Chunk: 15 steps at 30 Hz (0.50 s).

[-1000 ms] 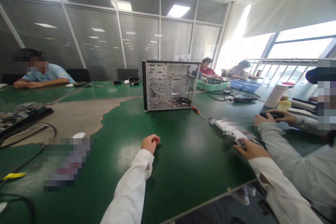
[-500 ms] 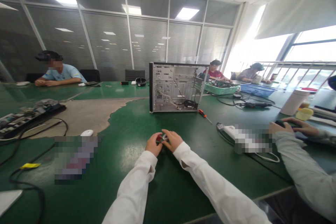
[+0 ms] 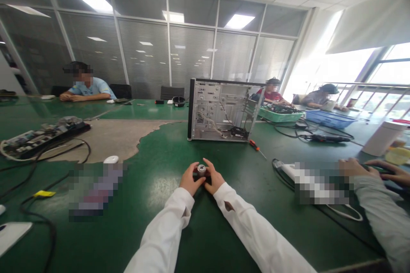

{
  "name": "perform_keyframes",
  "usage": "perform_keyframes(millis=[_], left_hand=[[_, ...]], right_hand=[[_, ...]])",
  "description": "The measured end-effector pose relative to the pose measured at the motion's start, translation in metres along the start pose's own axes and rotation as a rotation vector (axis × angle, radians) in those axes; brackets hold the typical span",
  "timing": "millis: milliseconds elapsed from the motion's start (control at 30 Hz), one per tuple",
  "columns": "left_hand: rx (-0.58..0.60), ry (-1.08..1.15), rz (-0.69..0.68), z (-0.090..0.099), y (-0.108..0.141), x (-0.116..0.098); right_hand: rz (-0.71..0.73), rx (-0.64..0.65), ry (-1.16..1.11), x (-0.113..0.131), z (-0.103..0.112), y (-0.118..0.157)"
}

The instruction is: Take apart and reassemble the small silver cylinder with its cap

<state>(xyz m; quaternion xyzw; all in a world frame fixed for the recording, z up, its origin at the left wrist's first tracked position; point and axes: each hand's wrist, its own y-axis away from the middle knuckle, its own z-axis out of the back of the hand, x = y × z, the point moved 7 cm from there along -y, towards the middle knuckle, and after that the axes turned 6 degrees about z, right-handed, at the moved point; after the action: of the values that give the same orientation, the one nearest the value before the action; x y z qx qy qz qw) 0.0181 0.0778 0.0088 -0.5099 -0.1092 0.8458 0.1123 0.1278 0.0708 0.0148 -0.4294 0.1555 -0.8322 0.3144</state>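
A small silvery cylinder [image 3: 201,170] stands between my hands over the green table, its round top facing up. My left hand [image 3: 190,179] curls round its left side, with thumb and fingers on it. From the right, my right hand [image 3: 214,177] closes on the same cylinder, its index finger raised a little behind it. Beyond my hands stands an open computer case [image 3: 224,111], its bare metal inside facing me. An orange and black screwdriver [image 3: 254,145] lies by the case's lower right corner.
Power strips [image 3: 48,134] and black cables lie left, near a white mouse [image 3: 111,160]. A white strip [image 3: 317,183] lies right, beside a person's hands [image 3: 361,168]. Green [image 3: 282,115] and blue [image 3: 329,118] baskets stand behind. Other people sit across the table [image 3: 153,113].
The view has shifted, so most things appear further right. My hands have turned, and the cylinder now shows upright between them; the red patch by my left fingers is no longer visible.
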Motion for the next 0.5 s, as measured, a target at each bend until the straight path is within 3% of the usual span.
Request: perform_keyframes(millis=[500], left_hand=[[0.02,0.11,0.023,0.004,-0.001,0.003]], right_hand=[[0.058,0.014,-0.052,0.018,0.007,0.001]])
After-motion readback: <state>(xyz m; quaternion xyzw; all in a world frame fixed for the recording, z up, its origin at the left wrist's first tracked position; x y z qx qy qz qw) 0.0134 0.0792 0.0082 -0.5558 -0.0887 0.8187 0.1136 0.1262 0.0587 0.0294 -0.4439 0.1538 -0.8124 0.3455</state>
